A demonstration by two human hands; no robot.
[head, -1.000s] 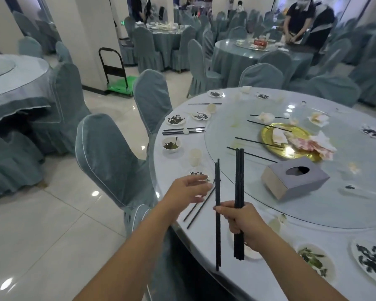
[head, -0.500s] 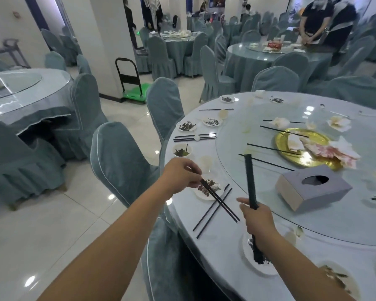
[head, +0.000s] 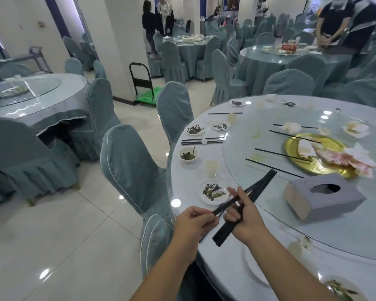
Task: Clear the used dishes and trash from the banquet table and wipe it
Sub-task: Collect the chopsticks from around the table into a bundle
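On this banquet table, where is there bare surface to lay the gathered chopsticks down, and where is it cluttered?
Free: the turntable glass left of the gold platter, and the stretch between the tissue box and the right hand. Crowded: the table's left rim with the small dirty plate, cup and bowl, and the napkin-heaped platter.

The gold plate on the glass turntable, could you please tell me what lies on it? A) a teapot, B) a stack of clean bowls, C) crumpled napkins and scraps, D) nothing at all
C: the gold plate carries crumpled white and pinkish napkins, with a black chopstick across its rim.
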